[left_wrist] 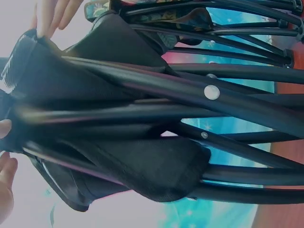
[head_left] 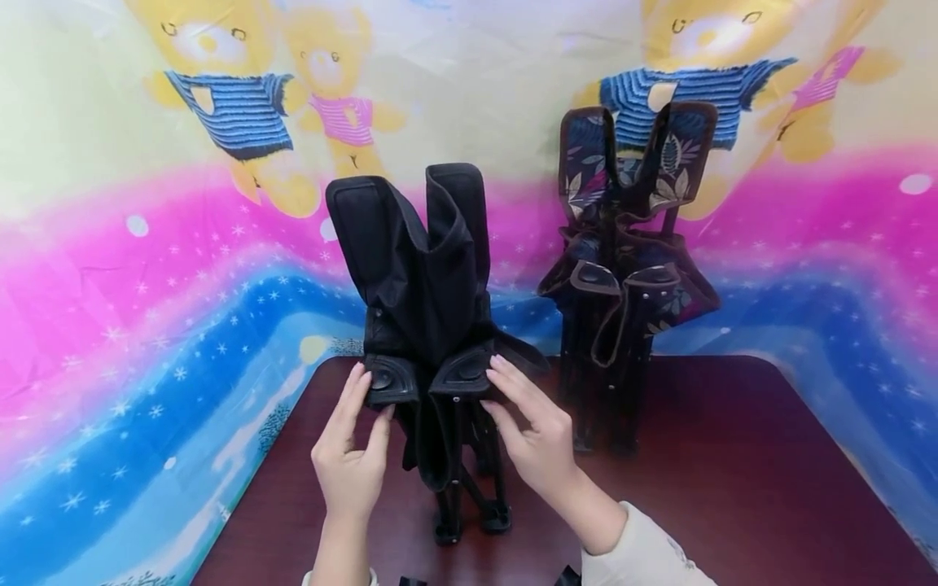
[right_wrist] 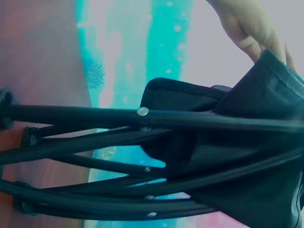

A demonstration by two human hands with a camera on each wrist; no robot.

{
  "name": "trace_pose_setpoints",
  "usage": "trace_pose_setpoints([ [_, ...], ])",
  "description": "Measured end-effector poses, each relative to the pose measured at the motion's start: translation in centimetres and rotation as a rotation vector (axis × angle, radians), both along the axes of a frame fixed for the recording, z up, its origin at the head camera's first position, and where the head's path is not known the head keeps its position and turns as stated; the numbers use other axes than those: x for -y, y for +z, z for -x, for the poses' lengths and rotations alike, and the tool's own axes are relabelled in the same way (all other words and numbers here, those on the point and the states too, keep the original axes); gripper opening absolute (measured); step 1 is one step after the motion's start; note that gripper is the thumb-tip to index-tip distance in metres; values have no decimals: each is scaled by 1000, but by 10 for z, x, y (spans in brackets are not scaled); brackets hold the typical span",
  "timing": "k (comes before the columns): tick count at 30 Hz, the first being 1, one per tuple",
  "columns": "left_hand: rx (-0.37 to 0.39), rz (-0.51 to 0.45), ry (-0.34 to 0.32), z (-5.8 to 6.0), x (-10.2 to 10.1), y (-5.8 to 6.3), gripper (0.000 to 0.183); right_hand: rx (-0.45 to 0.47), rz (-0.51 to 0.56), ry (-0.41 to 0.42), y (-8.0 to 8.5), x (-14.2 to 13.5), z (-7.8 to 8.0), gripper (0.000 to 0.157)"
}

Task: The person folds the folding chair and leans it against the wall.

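A black folding chair (head_left: 432, 277) stands half folded on the dark red table, its fabric back upright and its seat sagging in the middle. My left hand (head_left: 352, 464) pinches the left front corner of the seat, fingers on top and thumb beneath. At the right front corner my right hand (head_left: 538, 435) grips in the same way. In the left wrist view, black tube legs (left_wrist: 251, 102) with silver rivets cross below the fabric (left_wrist: 152, 166). The right wrist view shows the legs (right_wrist: 80, 116) too, with the left hand (right_wrist: 247, 23) at a fabric corner.
A second folding chair (head_left: 670, 175), with leaf-patterned fabric, stands partly folded behind and to the right on the table (head_left: 733, 488). A cloth backdrop (head_left: 88, 342) with bears hangs close behind the table. Small black pieces (head_left: 567, 576) show at the bottom edge.
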State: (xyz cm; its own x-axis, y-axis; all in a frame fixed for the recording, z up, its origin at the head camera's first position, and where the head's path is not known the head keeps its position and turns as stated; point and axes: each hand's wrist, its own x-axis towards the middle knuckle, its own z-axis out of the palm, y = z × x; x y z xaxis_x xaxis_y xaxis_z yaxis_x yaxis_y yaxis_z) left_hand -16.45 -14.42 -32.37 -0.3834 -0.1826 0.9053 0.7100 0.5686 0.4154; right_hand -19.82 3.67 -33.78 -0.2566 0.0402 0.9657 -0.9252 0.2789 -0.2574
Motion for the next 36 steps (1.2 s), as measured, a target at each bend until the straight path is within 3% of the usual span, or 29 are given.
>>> trace_pose_setpoints([
  [4,70,-86,-57,-7,2,3,52,63,-1,14,-7,-4,2,30],
  [6,97,-115,-84,-5,6,-4,52,94,-9,22,-11,-6,3,29],
  [12,199,-151,-15,2,17,-36,42,148,-50,30,-21,-10,1,27],
  [15,249,-123,33,1,20,-44,39,172,-59,41,-25,-12,0,31],
  [19,319,-101,39,-1,22,-51,39,223,-68,56,-33,-15,-1,36],
  [24,345,-90,49,-5,24,-60,39,307,-87,44,-46,-19,-3,34],
  [28,367,-93,43,-5,28,-76,37,377,-100,20,-55,-21,-4,33],
  [29,351,-91,28,-1,32,-91,38,391,-105,9,-56,-21,-4,33],
  [31,394,-116,5,8,40,-116,39,421,-109,-9,-58,-21,-6,33],
  [33,423,-106,9,25,55,-161,41,453,-109,-23,-56,-21,-10,32],
  [35,458,-87,33,44,71,-214,44,487,-111,-33,-52,-20,-15,31],
  [36,502,-83,52,49,75,-231,45,515,-109,-36,-50,-19,-19,31],
])
